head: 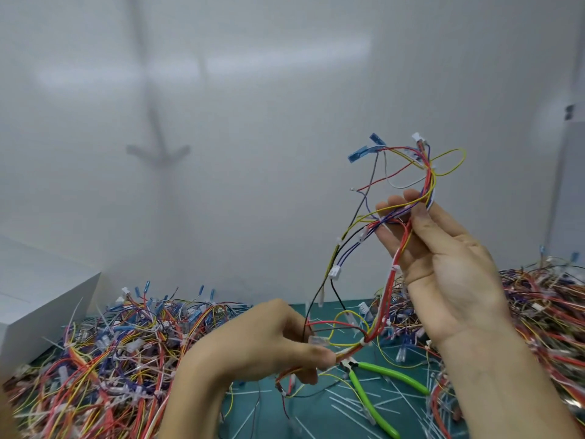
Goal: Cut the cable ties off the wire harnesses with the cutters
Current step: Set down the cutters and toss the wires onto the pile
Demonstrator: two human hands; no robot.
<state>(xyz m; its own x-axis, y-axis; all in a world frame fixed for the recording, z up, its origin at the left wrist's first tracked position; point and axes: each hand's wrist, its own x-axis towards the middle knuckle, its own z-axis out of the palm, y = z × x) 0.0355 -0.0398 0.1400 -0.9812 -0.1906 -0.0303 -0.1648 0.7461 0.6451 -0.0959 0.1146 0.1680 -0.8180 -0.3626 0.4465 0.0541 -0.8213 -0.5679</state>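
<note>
White wall (253,122) fills the upper frame; a green cutting mat (247,416) covers the bench at lower centre

- Lower left: large tangled pile of harnesses (110,359), red, yellow, blue and purple wires with white connectors. A white box (47,305) sits at the left edge behind it
- Right edge: second pile of wires (544,312), lying up to the wall
- Centre right: one wire harness (389,280) held up in the air between both hands, well above the mat. Loose ends with blue terminals fan out above the upper hand
- Right hand (443,264): raised, palm toward the camera, thumb pressing the bundle against the fingertips
- Left hand (275,337): low at centre, thumb and fingers pinching the lower end of the same harness
- Hands are well apart, one high and one low, joined only by the harness
- A white cable tie (367,342) wraps the red bundle just right of the left hand; another shows higher up the bundle, beside the right palm
- Cutters (392,374) with green handles lie on the mat just below the left hand, handles spread, touched by neither hand
- Cut tie offcuts (348,407) litter the mat around them
</note>
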